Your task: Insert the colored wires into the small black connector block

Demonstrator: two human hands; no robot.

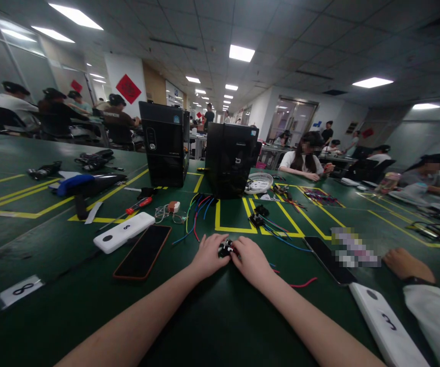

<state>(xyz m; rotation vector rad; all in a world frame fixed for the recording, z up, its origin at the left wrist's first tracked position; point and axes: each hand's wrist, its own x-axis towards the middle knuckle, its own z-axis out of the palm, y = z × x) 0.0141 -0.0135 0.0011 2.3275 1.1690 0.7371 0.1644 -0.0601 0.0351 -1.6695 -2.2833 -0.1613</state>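
My left hand (pixel 209 256) and my right hand (pixel 253 259) meet over the table in the middle of the view. Between their fingertips they grip a small black and white part (pixel 225 248), mostly covered by the fingers, so its kind does not show. A red wire (pixel 304 283) comes out from under my right forearm. Beyond my left hand lie loose blue, green and red wires (pixel 196 224). Another black part (pixel 258 216) with blue and red wires rests beyond my right hand.
Two black computer cases (pixel 227 158) stand at the back. On the left lie a phone (pixel 143 252), a white power bank (pixel 124 233) and a red screwdriver (pixel 139 205). To the right are another phone (pixel 329 260), a white power bank (pixel 388 321) and a co-worker's hand (pixel 409 265).
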